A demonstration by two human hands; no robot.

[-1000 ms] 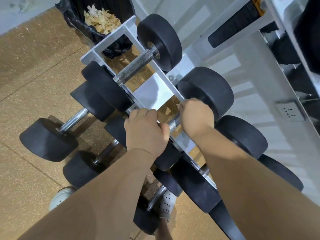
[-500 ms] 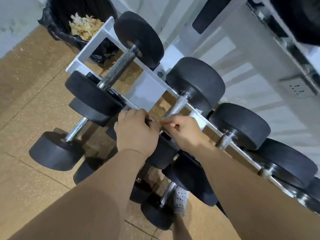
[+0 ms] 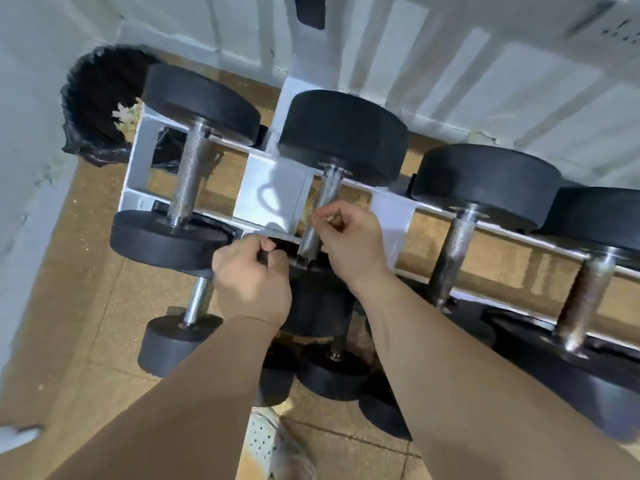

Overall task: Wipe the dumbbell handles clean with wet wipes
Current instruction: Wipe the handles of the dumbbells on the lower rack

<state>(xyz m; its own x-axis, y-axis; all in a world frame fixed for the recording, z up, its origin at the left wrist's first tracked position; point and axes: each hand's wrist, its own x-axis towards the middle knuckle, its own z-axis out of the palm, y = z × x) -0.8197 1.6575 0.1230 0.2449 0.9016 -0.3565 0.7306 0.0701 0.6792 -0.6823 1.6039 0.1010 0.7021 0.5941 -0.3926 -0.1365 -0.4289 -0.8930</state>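
My left hand (image 3: pixel 251 282) and right hand (image 3: pixel 349 242) curl; on what, I cannot tell. Heavy, knurled handle (image 3: pixel 325 192) at twelve o'clock: I'd wrap mid-bar.

white rack (image 3: pixel 270 199) — four dumbbells (image 3: pixel 343 140) across rails | floor (image 3: pixel 86 271) — smaller dumbbells (image 3: pixel 173 344)

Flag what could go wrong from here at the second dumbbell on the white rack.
Both the left hand and right hand are curled close to the knurled steel handle and white metal rack; if the handle rolls, fingers might get pinched.
No wet wipe shows in either hand, so the handle may go uncleaned.
The white perforated shoe stands among black round-headed floor dumbbells, a tripping risk.
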